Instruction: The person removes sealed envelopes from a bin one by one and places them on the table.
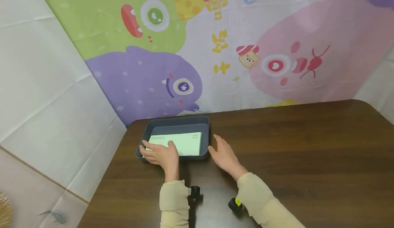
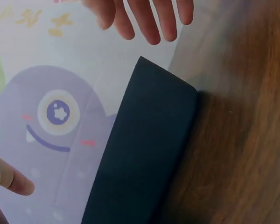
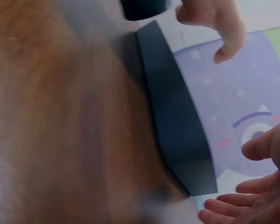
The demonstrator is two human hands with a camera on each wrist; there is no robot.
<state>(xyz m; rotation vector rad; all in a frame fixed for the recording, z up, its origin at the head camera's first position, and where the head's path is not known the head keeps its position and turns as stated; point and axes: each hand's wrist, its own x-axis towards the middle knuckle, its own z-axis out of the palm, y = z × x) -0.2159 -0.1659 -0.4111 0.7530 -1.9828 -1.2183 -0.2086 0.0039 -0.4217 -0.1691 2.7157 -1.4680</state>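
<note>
A dark grey-blue tray (image 1: pixel 176 158) lies on the table, and inside it are pale envelopes (image 1: pixel 181 144) with printed boxes along their upper edge. My left hand (image 1: pixel 161 156) is over the tray's front left part, fingers spread and thumb raised; whether it touches the rim cannot be told. Just off the tray's right side, my right hand (image 1: pixel 226 156) has its fingers loosely extended and holds nothing. From the left wrist, the tray's outer wall (image 2: pixel 144 126) shows between the two hands. The right wrist view shows that same wall (image 3: pixel 177 112) and my right hand (image 3: pixel 266 186), palm partly visible.
The brown wooden table (image 1: pixel 292 152) extends to the right of the tray. Behind it hangs a cloth (image 1: pixel 221 94) with cartoon monsters. A pale panel (image 1: pixel 61 84) stands on the left. Black wrist cameras (image 1: pixel 195 191) sit at the inner sides of both sleeves.
</note>
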